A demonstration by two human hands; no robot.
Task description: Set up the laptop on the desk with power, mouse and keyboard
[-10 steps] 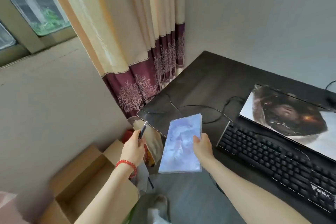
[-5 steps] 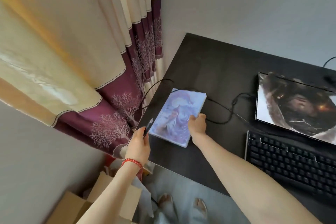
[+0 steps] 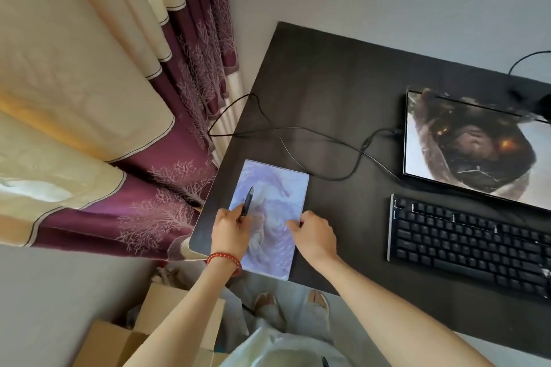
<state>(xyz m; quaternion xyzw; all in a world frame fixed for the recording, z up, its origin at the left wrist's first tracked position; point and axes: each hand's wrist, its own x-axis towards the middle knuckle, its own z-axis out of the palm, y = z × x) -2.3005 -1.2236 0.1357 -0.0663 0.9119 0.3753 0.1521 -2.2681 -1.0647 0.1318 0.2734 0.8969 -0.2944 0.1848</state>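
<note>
A closed laptop (image 3: 471, 146) with a dark picture on its lid lies at the right of the black desk (image 3: 328, 74). In front of it sits a black keyboard (image 3: 468, 244). A black power cable (image 3: 301, 129) runs from the desk's left edge to the laptop's left side. At the desk's front left corner lies a pale purple notebook (image 3: 274, 202). My left hand (image 3: 231, 229) holds a black pen (image 3: 247, 202) over the notebook. My right hand (image 3: 313, 234) grips the notebook's right edge. No mouse shows.
A cream and maroon curtain (image 3: 119, 98) hangs left of the desk. Open cardboard boxes (image 3: 161, 334) stand on the floor below the corner. My feet (image 3: 292, 304) are just in front of the desk. Another cable (image 3: 527, 59) loops at the far right.
The notebook has come down onto the desk's front left corner, nearer the front edge. My left hand with the pen moved over it. The camera tilted further down.
</note>
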